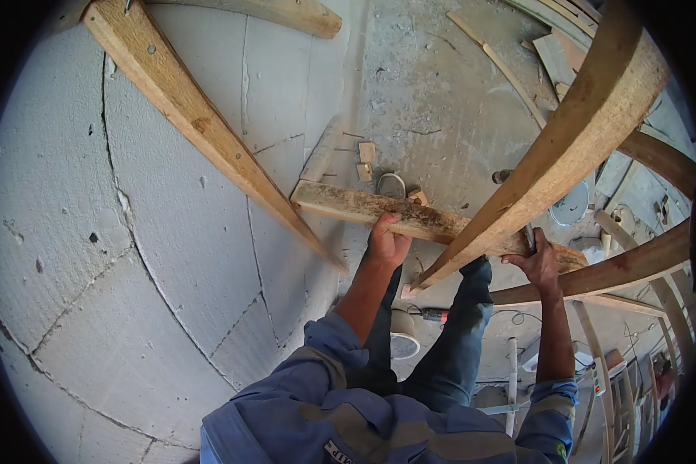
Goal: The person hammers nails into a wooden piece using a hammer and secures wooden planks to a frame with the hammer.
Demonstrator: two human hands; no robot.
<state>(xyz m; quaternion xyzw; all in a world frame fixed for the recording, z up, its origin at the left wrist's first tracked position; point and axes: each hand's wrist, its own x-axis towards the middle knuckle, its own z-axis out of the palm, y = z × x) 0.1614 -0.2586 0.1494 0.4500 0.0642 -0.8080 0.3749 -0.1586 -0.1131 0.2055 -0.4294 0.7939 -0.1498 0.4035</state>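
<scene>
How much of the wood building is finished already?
Looks done: the grey block wall is up, and a thick wooden post stands nearby. In hand: a stained board, with the left hand and right hand on it. Maybe left: fixing that board, since hands hold it. I can't tell how much more comes after.

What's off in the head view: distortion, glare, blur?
Head view: fisheye circle, black corners; joints in the block wall look bowed; soft pale sheen on the floor; clutter near the right rim too soft to identify; left hand and right hand readable.
</scene>
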